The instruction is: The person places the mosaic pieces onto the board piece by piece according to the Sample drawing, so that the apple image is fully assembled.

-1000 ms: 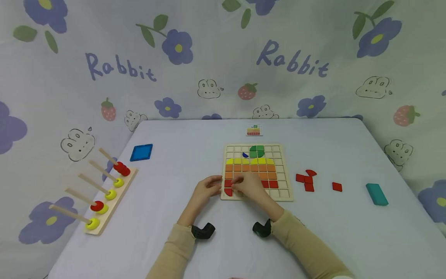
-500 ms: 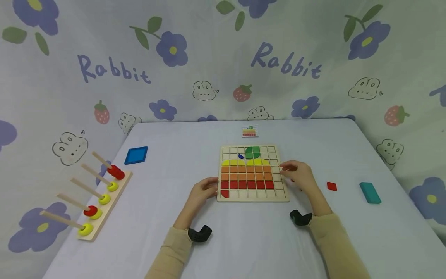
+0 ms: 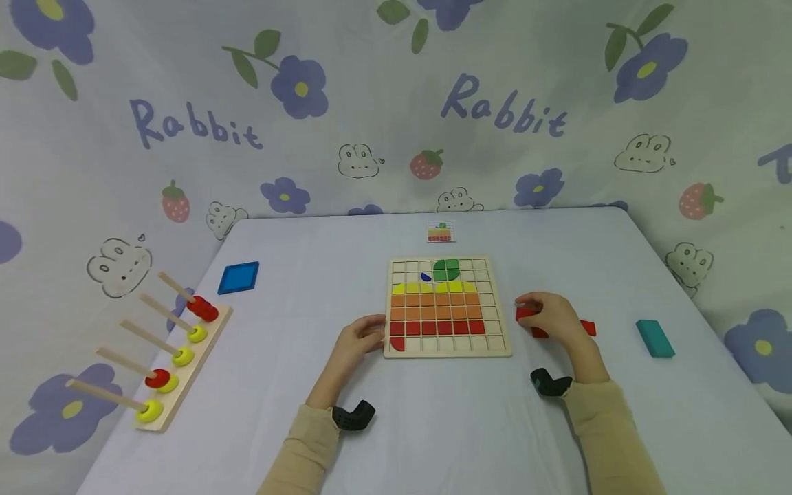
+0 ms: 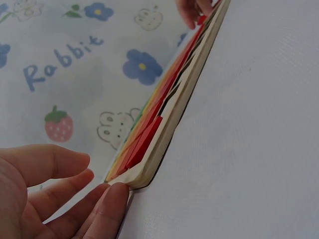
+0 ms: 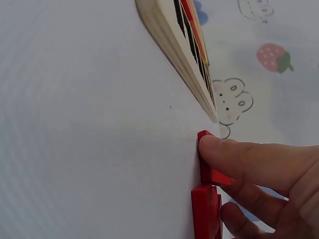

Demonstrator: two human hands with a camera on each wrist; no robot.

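My left hand rests at the left edge of a wooden grid board, its fingertips touching the near-left corner in the left wrist view. Coloured tiles lie in the grid: green at the back, then a yellow row, orange tiles and a full red row. One rounded red tile sits in the nearest row's left cell. Right of the board, my right hand pinches a red tile between thumb and fingers, low over the table. More red tiles lie beside it, partly hidden by the hand.
A picture card lies behind the board. To the left stand a bead-stacking rack with wooden pegs and a blue tray. A teal block lies far right. A small blue tile sits on the board.
My right hand has left the board's red row, now filled, and moved right to the loose red tiles, taking hold of one. My left hand stays at the board's edge.
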